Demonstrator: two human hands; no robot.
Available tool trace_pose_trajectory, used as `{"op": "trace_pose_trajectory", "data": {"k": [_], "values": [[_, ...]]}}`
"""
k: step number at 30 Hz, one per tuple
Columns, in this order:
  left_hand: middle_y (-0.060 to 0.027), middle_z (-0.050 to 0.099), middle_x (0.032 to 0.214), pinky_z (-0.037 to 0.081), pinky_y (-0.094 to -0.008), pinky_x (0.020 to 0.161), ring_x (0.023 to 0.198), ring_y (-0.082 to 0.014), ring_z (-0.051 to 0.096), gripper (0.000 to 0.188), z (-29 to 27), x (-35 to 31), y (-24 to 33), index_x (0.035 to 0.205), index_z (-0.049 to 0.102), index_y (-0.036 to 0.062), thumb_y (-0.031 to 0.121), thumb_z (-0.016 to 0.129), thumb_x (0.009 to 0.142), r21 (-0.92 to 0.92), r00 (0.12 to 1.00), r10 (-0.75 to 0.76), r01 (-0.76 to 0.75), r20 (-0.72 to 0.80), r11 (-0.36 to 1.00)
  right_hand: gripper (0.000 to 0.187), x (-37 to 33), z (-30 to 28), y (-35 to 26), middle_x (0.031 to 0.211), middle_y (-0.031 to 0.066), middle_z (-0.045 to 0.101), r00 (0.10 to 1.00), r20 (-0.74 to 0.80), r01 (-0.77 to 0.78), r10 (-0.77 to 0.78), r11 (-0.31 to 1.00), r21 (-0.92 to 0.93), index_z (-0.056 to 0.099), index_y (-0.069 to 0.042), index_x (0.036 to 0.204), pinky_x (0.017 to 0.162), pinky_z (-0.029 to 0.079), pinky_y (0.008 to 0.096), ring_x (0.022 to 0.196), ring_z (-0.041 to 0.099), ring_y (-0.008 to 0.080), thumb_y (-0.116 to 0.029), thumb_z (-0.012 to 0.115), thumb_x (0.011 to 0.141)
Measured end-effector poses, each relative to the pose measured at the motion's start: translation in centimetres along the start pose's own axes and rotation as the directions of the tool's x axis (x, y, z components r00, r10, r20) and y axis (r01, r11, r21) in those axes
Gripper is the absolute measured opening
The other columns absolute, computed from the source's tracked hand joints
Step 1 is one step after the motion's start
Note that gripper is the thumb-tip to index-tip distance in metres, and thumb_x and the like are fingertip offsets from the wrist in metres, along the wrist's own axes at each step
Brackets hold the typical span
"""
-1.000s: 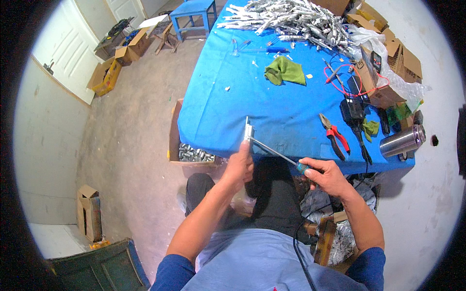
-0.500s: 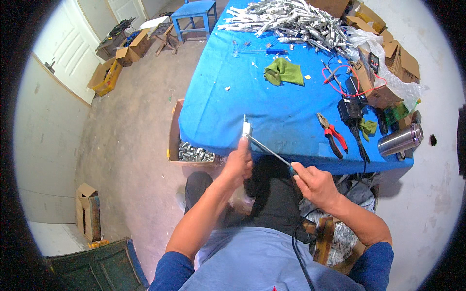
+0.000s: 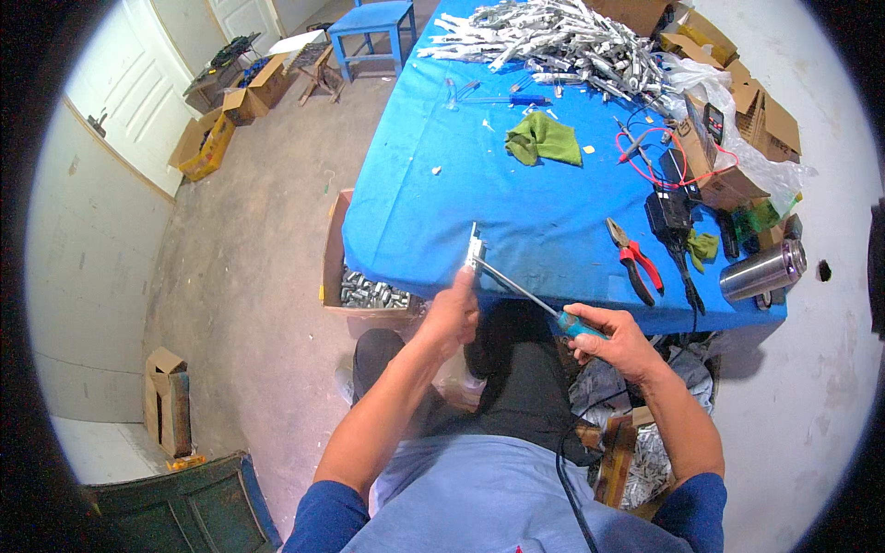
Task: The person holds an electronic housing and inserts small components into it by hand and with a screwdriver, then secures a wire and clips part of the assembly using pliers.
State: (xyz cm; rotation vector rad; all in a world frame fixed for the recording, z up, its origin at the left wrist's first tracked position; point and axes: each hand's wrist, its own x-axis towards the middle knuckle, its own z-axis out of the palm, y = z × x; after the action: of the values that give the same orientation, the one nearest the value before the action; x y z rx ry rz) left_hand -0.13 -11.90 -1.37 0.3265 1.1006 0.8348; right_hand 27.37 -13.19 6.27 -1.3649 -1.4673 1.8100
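Note:
My left hand [image 3: 451, 311] is closed round a small silvery-white metal part [image 3: 474, 251], from which a thin rod sticks up past my fingers. The part is held over the near edge of the blue-covered table [image 3: 396, 212]. In my right hand [image 3: 616, 343] is a screwdriver with a teal handle [image 3: 578, 325], gripped between thumb and fingers. Its long steel shaft [image 3: 516, 287] slants up to the left, and the tip meets the side of the metal part. What the left palm covers is hidden.
Red-handled pliers [image 3: 636, 263], a black power adapter [image 3: 670, 214] and a steel flask [image 3: 761, 271] lie at the right. A green cloth [image 3: 544, 140] sits mid-table before a heap of white-silver parts [image 3: 553, 41]. Below the left edge stands a carton [image 3: 334, 249] of metal pieces.
My right hand has shifted slightly right and opened its hold, so more of the screwdriver's teal handle shows. The metal part in my left hand has turned a little.

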Motion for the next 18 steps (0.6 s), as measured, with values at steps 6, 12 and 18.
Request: {"op": "trace_pose_trajectory", "data": {"k": [6, 12, 18], "values": [[0.0058, 0.025, 0.050, 0.015, -0.0263, 0.040, 0.040, -0.0088, 0.021, 0.063, 0.2, -0.1, 0.0, 0.058, 0.025, 0.0209, 0.071, 0.050, 0.086, -0.005, 1.000, -0.003, 0.003, 0.014, 1.000, 0.043, 0.0, 1.2, 0.6, 0.078, 0.0098, 0.065, 0.882, -0.028, 0.368, -0.470, 0.724, -0.584, 0.055, -0.006, 0.130, 0.065, 0.050, 0.0328, 0.069, 0.063, 0.0170, -0.013, 0.064, 0.088], [0.0055, 0.025, 0.050, 0.015, -0.0267, 0.039, 0.040, -0.0092, 0.021, 0.063, 0.5, 0.1, 0.0, 0.057, 0.025, 0.0211, 0.073, 0.050, 0.085, -0.002, 1.000, -0.011, 0.011, 0.004, 1.000, 0.041, -0.8, 2.9, 1.0, 0.072, 0.0116, 0.056, 0.809, 0.077, 0.294, -0.582, 0.289, -0.911, 0.057, -0.008, 0.124, 0.055, 0.050, 0.0410, 0.061, 0.060, 0.0300, -0.015, 0.065, 0.085], [0.0056, 0.025, 0.049, 0.015, -0.0270, 0.039, 0.039, -0.0097, 0.022, 0.063, 0.7, -0.1, 0.4, 0.056, 0.024, 0.0218, 0.071, 0.049, 0.086, -0.005, 0.999, -0.011, 0.010, -0.047, 1.000, 0.041, -0.5, 2.8, 1.0, 0.074, 0.0127, 0.059, 0.807, 0.076, 0.361, -0.586, 0.387, -0.849, 0.057, -0.008, 0.127, 0.052, 0.050, 0.0335, 0.061, 0.062, 0.0236, -0.015, 0.063, 0.087]]}}
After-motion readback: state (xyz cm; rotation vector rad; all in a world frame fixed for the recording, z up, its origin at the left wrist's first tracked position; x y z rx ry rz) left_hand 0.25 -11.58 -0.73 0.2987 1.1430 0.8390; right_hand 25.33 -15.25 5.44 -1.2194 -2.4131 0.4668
